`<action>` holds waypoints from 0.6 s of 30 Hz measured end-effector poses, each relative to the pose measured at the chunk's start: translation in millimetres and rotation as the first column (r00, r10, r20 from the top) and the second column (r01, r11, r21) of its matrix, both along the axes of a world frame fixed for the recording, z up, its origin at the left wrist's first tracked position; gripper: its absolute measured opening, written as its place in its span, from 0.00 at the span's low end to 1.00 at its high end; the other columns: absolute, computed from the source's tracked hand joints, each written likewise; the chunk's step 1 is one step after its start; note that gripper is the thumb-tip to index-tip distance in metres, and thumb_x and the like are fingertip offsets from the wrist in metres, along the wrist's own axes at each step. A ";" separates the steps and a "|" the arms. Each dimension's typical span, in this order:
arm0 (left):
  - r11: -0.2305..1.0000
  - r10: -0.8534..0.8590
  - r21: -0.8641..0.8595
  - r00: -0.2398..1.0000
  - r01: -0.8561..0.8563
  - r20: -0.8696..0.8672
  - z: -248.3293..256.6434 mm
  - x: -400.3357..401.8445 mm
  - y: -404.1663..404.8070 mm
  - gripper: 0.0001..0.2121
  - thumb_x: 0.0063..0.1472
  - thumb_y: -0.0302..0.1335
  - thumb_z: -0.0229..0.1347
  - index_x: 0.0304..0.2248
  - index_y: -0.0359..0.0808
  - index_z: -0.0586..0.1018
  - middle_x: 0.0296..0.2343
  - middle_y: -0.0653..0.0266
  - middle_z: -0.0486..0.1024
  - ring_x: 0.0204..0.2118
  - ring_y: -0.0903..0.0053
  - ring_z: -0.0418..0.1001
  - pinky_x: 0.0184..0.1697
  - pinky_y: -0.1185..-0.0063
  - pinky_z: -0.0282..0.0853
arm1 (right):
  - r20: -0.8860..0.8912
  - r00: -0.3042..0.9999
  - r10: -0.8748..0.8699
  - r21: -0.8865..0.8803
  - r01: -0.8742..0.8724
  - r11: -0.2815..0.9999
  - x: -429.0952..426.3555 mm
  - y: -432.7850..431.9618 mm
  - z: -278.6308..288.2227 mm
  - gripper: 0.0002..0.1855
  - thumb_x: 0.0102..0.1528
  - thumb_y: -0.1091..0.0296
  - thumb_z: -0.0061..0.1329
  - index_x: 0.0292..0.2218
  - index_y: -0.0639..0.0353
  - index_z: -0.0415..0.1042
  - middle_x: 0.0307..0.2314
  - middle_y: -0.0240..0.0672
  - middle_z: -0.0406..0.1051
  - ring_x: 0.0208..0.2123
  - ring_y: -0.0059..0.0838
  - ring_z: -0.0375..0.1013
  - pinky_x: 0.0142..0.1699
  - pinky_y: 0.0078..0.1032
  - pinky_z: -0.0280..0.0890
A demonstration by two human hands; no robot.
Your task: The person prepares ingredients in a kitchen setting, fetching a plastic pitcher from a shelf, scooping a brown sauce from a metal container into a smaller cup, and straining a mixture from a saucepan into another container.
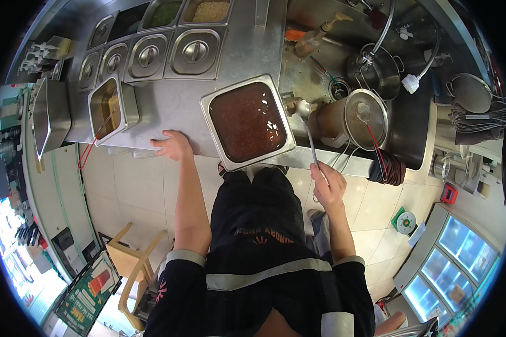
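Observation:
My right hand [329, 185] grips the long handle of a metal ladle [311, 141]. The ladle's bowl is over the sink edge, just right of a square steel pan [248, 120] of dark reddish-brown liquid with small round pieces in it. That pan sits slightly turned at the front of the steel counter [164, 103]. To its left, my left hand [175, 145] is at the counter's front edge, fingers spread and holding nothing. Whether it rests on the metal is hard to tell. Farther left, a deep steel container [128, 109] holds a red-handled strainer [103, 128].
Lidded steel pans [194, 52] line the counter's back. In the sink [409, 126] are a tall pot with a fine strainer [364, 113], another steel pot [377, 69] and a pump bottle [316, 40]. A dark cloth [390, 168] hangs over the front edge. A wooden chair [130, 261] stands behind left.

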State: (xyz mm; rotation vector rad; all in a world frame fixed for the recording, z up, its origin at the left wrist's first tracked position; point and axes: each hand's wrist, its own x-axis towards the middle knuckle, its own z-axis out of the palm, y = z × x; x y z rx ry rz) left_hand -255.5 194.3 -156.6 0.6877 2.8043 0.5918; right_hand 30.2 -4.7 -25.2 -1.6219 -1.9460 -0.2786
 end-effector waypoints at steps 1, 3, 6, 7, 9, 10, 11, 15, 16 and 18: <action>1.000 -0.001 0.000 1.000 0.001 0.000 -0.1 0.2 0.0 0.26 0.54 0.42 0.35 0.49 0.40 0.44 0.43 0.38 0.49 0.29 0.51 0.66 0.32 0.62 0.62 | 0.001 1.000 -0.006 0.004 0.006 1.000 0.0 -0.4 0.5 0.12 0.38 0.76 0.50 0.30 0.61 0.70 0.25 0.36 0.67 0.22 0.27 0.68 0.24 0.19 0.63; 1.000 -0.002 0.006 1.000 0.002 -0.008 -1.4 -0.1 -0.1 0.26 0.54 0.42 0.35 0.49 0.40 0.44 0.43 0.38 0.49 0.29 0.50 0.66 0.32 0.62 0.62 | -0.046 0.997 0.059 -0.004 -0.059 0.998 -4.9 0.1 4.4 0.13 0.38 0.76 0.50 0.30 0.61 0.69 0.25 0.36 0.66 0.22 0.27 0.68 0.24 0.19 0.63; 1.000 -0.003 0.013 1.000 0.003 -0.019 -3.2 -0.7 -0.1 0.26 0.54 0.42 0.35 0.49 0.40 0.44 0.43 0.37 0.49 0.29 0.50 0.66 0.32 0.62 0.62 | -0.078 0.985 0.155 -0.008 -0.156 0.988 -14.9 0.6 5.6 0.13 0.37 0.75 0.50 0.31 0.61 0.69 0.25 0.35 0.66 0.22 0.26 0.68 0.24 0.18 0.64; 1.000 -0.003 0.009 1.000 0.003 -0.013 -1.6 0.0 -0.1 0.26 0.54 0.42 0.35 0.49 0.40 0.44 0.43 0.37 0.49 0.29 0.50 0.66 0.32 0.62 0.62 | -0.081 0.979 0.187 -0.008 -0.188 0.982 -17.6 0.5 5.3 0.14 0.37 0.75 0.50 0.31 0.60 0.69 0.26 0.35 0.66 0.22 0.26 0.68 0.25 0.18 0.64; 1.000 -0.004 0.004 1.000 0.004 -0.002 0.2 0.7 -0.1 0.26 0.54 0.42 0.35 0.49 0.39 0.44 0.43 0.37 0.49 0.29 0.50 0.66 0.32 0.62 0.62 | -0.062 0.975 0.215 -0.014 -0.217 0.976 -22.0 -1.4 -1.0 0.14 0.37 0.74 0.48 0.31 0.59 0.69 0.26 0.35 0.66 0.23 0.25 0.68 0.25 0.17 0.64; 1.000 -0.005 0.003 1.000 0.005 0.003 0.6 0.8 0.0 0.26 0.54 0.42 0.35 0.49 0.39 0.44 0.43 0.37 0.48 0.29 0.50 0.66 0.32 0.62 0.62 | -0.061 0.972 0.226 -0.025 -0.228 0.973 -24.2 -1.4 -2.0 0.14 0.37 0.74 0.48 0.31 0.59 0.69 0.26 0.35 0.66 0.23 0.25 0.68 0.25 0.17 0.64; 1.000 -0.006 0.002 1.000 0.006 0.009 0.9 1.1 0.1 0.26 0.54 0.42 0.35 0.49 0.39 0.44 0.43 0.37 0.48 0.29 0.50 0.66 0.32 0.62 0.62 | -0.061 0.970 0.236 -0.036 -0.238 0.971 -25.7 -1.4 -2.6 0.15 0.37 0.74 0.47 0.32 0.59 0.69 0.27 0.35 0.65 0.23 0.25 0.68 0.25 0.17 0.64; 1.000 0.000 -0.001 1.000 0.000 -0.002 0.7 0.6 -0.3 0.26 0.54 0.41 0.35 0.49 0.39 0.44 0.43 0.38 0.49 0.29 0.51 0.66 0.32 0.62 0.62 | -0.049 0.967 0.250 -0.069 -0.253 0.965 -28.5 -1.1 -4.0 0.15 0.36 0.74 0.47 0.32 0.59 0.69 0.27 0.35 0.65 0.24 0.24 0.68 0.25 0.17 0.64; 1.000 0.002 -0.003 1.000 -0.002 0.000 0.3 0.3 -0.3 0.26 0.54 0.41 0.35 0.49 0.40 0.44 0.42 0.38 0.49 0.29 0.51 0.66 0.31 0.62 0.62 | -0.052 0.966 0.252 -0.079 -0.255 0.964 -28.8 -1.2 -4.0 0.16 0.36 0.74 0.47 0.32 0.59 0.69 0.27 0.35 0.65 0.24 0.24 0.68 0.25 0.17 0.64; 1.000 0.006 -0.005 1.000 -0.006 -0.005 0.0 0.3 0.0 0.26 0.54 0.41 0.36 0.49 0.40 0.44 0.42 0.39 0.50 0.28 0.52 0.66 0.31 0.62 0.62 | -0.054 0.966 0.254 -0.088 -0.258 0.962 -29.0 -1.1 -4.1 0.16 0.36 0.74 0.47 0.32 0.59 0.69 0.27 0.35 0.65 0.24 0.24 0.67 0.25 0.17 0.64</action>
